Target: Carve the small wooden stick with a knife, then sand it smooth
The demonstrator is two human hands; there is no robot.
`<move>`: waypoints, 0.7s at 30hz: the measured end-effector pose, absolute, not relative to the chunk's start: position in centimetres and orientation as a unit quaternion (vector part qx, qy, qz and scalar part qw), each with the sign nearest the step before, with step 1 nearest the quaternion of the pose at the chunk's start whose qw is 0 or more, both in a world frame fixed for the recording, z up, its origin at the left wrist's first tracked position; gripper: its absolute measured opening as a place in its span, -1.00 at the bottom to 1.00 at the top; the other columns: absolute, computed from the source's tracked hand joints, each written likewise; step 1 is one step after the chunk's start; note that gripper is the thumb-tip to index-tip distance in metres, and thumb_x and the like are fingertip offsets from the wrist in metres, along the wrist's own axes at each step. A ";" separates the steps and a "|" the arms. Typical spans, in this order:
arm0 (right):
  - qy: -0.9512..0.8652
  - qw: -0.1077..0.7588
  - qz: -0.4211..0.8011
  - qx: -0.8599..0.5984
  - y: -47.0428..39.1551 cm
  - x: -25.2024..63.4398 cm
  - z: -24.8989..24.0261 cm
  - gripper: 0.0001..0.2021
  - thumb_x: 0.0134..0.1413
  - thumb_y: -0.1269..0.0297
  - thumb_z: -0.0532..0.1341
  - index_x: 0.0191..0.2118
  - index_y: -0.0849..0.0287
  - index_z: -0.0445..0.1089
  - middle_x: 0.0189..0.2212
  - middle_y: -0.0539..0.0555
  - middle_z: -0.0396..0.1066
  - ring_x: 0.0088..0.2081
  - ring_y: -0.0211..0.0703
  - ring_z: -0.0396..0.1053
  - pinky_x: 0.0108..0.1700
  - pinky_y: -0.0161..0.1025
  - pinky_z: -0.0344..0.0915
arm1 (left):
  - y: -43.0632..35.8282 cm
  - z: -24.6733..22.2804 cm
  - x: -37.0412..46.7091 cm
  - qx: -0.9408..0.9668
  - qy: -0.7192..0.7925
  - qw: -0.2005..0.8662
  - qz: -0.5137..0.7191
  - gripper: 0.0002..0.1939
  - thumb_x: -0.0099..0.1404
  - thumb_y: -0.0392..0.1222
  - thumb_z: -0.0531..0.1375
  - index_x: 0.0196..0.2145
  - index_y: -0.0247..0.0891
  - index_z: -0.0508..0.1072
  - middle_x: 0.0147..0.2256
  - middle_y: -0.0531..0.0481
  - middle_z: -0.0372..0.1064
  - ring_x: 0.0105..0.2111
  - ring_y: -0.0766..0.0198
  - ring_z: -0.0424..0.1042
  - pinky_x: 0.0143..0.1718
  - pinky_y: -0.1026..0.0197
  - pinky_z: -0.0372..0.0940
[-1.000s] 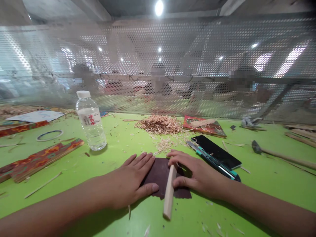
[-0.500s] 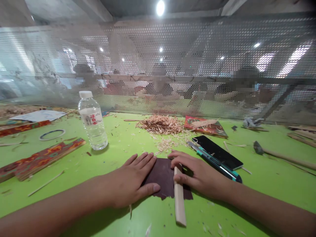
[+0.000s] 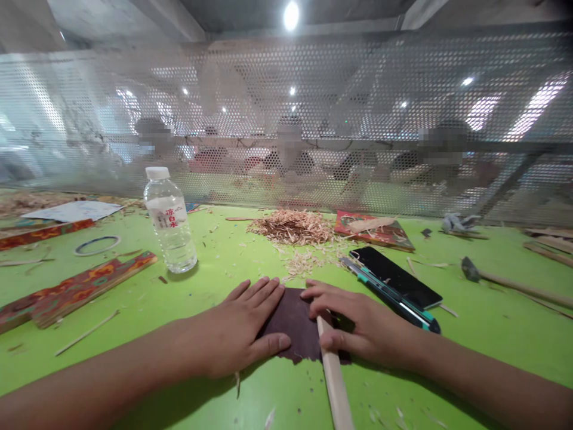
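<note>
A dark brown sheet (image 3: 293,325) with a ragged near edge lies on the green table (image 3: 215,400). My left hand (image 3: 244,328) is pressed flat on the sheet's left part, fingers stretched out and thumb on its near side. A pale wooden strip (image 3: 335,385) crosses the sheet's right part and points toward me. My right hand (image 3: 358,322) grips the strip's far end between thumb and fingers, and its fingertips partly hide that end.
A water bottle (image 3: 171,230) stands at the left. Right of my right hand lie a cutter knife (image 3: 394,298) and a black phone (image 3: 396,276). Wood shavings (image 3: 298,227) are heaped ahead, before a perforated screen (image 3: 250,77). A hammer-like tool (image 3: 505,280) rests farther right.
The wooden strip has slid toward me and its near end has swung slightly right. My right hand still holds it, with the fingers shifted a little. My left hand stays put.
</note>
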State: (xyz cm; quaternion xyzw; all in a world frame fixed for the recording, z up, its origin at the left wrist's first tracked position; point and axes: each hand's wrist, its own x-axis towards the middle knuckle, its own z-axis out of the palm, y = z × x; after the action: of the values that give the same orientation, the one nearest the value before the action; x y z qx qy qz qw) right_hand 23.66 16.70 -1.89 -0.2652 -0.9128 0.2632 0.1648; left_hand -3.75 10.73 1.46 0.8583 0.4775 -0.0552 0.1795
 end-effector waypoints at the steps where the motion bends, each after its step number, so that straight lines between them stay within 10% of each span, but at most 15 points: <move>1: -0.910 0.168 0.260 -0.275 16.7 23.7 -1.9 -0.60 0.26 -0.16 0.24 -0.06 0.08 0.45 0.22 0.21 0.40 0.37 0.16 0.17 0.31 0.09 0.19 | 10.7 1.4 -3.7 0.859 0.477 0.179 -0.052 -0.08 0.52 0.39 -0.21 0.51 -0.37 -0.26 0.46 -0.23 -0.44 0.46 -0.09 -0.36 0.43 -0.20 -0.29; 21: -0.910 0.174 0.229 -0.299 16.6 23.7 -2.1 -0.44 0.29 -0.18 0.19 0.17 0.15 0.33 0.28 0.33 0.28 0.32 0.20 0.23 0.31 0.15 0.20 | 10.8 1.1 -3.9 0.865 0.471 0.171 -0.035 -0.12 0.52 0.38 -0.19 0.51 -0.31 -0.22 0.46 -0.24 -0.38 0.46 -0.10 -0.32 0.43 -0.19 -0.26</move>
State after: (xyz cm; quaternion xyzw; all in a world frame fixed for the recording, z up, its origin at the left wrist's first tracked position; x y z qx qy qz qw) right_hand 23.70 16.57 -2.07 -0.2988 -0.9101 0.2285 0.1736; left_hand -3.89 10.83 1.11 0.8650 0.4705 -0.0349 0.1710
